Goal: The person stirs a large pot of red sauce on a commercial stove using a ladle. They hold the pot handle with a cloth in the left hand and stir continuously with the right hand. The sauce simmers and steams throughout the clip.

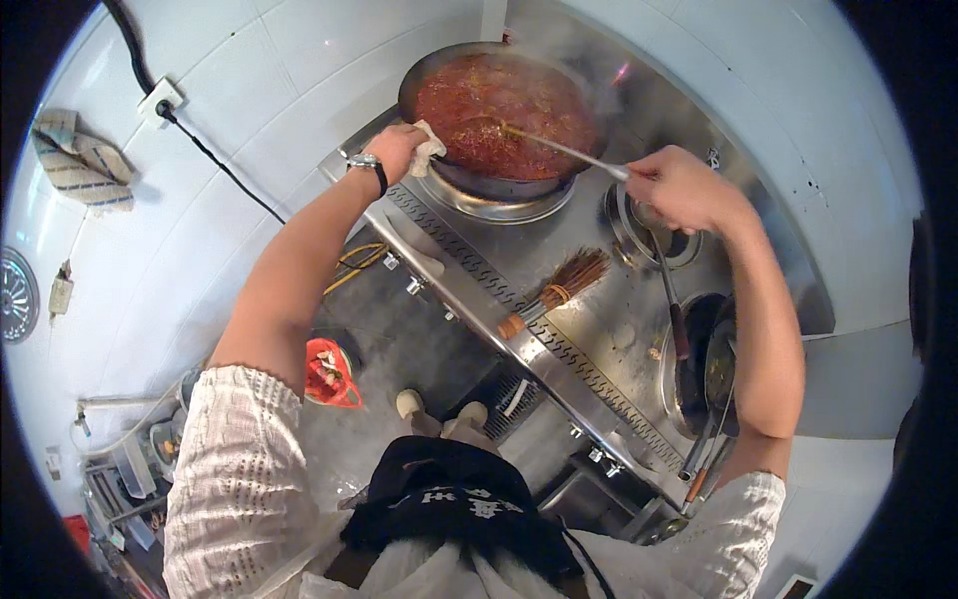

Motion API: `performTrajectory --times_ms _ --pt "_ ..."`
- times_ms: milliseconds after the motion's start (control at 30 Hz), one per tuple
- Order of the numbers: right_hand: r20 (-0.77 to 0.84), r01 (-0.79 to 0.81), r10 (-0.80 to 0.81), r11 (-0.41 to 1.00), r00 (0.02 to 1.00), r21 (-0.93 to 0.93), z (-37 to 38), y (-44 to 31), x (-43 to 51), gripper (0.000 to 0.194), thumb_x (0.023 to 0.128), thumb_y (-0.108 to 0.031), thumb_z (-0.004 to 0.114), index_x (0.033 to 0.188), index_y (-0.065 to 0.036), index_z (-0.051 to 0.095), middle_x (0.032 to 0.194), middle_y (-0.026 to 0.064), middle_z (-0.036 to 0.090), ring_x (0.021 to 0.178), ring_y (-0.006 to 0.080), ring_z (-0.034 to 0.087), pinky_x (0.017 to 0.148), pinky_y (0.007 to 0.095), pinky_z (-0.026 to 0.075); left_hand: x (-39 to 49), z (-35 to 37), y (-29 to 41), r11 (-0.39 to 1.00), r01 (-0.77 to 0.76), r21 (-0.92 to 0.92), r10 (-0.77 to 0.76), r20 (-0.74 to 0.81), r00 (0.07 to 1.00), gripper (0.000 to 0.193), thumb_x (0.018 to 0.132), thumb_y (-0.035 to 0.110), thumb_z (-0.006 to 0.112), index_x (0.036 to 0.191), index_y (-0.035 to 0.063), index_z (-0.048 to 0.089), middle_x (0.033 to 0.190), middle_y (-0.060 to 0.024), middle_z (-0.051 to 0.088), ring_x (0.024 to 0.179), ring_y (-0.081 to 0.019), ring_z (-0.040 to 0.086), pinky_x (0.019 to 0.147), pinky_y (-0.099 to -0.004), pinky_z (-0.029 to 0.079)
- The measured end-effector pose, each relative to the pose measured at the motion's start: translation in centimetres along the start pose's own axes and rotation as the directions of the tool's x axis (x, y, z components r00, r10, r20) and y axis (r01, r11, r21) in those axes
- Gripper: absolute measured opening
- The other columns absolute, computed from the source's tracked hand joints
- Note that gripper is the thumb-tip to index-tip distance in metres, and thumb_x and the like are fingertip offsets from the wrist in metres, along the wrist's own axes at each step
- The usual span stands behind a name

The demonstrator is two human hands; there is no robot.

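A large dark wok (486, 187) full of steaming red sauce (516, 105) sits on a round metal burner ring (498, 212) at the back of the stainless steel range. At the wok's left rim my left hand (397, 150) grips a folded pale cloth (428, 148) against the edge. My right hand (677, 187) holds the handle of a long metal utensil (561, 148), which reaches over the right rim. Its head is sunk in the sauce, so its kind cannot be told. A bamboo wok brush (557, 292) lies on the range in front of the wok.
Under my right hand, a ladle (668, 292) rests in a round metal container (625, 228). A second wok (673, 374) with utensils stands at the right. Control knobs (415, 284) line the range's front. A red bag (329, 374) of scraps sits low at left.
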State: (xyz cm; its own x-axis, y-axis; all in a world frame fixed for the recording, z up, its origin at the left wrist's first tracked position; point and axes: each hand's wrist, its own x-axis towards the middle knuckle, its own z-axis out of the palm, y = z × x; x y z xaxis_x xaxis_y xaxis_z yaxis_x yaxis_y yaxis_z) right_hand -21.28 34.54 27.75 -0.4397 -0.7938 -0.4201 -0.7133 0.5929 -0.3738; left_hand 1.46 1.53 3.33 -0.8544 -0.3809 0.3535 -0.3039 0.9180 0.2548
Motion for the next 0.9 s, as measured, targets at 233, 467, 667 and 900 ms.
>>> performTrajectory --times_ms 233,467,667,900 --pt "-0.093 0.058 -0.092 0.948 0.991 -0.314 -1.3 -1.6 -5.7 0.027 0.087 -0.022 0.056 0.093 0.002 0.066 0.077 0.0260 0.063 0.072 0.0431 0.061 0.072 0.0495 0.049 -0.1 1.1 -0.3 0.999 0.038 0.001 -0.038 0.025 0.999 0.030 0.085 0.003 0.058 0.113 0.0111 0.066 0.114 -0.0149 0.066 0.107 -0.0386 0.061 0.094 -0.0462 0.051" --pt "-0.143 0.049 -0.091 0.960 0.986 -0.274 6.6 -0.5 -2.9 0.027 0.090 -0.019 0.054 0.096 0.001 0.070 0.092 0.0299 0.067 0.094 0.0477 0.065 0.087 0.0536 0.051 -0.3 1.5 -0.5 1.000 0.008 0.027 -0.008 0.004 1.000 0.033 0.086 0.002 0.057 0.116 0.0110 0.066 0.117 -0.0139 0.066 0.109 -0.0385 0.061 0.094 -0.0460 0.052" --pt "-0.187 0.049 -0.094 0.971 0.978 -0.232 12.5 0.1 2.1 0.029 0.091 -0.020 0.053 0.099 0.003 0.070 0.096 0.0304 0.068 0.095 0.0469 0.066 0.090 0.0523 0.051 -0.3 1.6 -0.2 0.999 -0.016 0.029 0.015 0.012 1.000 0.035 0.085 0.003 0.057 0.117 0.0125 0.066 0.118 -0.0122 0.066 0.109 -0.0368 0.060 0.094 -0.0448 0.052" --pt "-0.255 -0.060 0.009 0.980 0.967 -0.191 15.9 -2.4 8.5 0.027 0.090 -0.016 0.055 0.102 0.003 0.071 0.104 0.0299 0.069 0.103 0.0448 0.067 0.092 0.0505 0.053 -0.4 1.5 -0.7 0.999 -0.031 0.016 0.031 -0.053 0.998 0.031 0.085 0.005 0.059 0.113 0.0131 0.067 0.116 -0.0111 0.066 0.109 -0.0356 0.060 0.093 -0.0451 0.053"
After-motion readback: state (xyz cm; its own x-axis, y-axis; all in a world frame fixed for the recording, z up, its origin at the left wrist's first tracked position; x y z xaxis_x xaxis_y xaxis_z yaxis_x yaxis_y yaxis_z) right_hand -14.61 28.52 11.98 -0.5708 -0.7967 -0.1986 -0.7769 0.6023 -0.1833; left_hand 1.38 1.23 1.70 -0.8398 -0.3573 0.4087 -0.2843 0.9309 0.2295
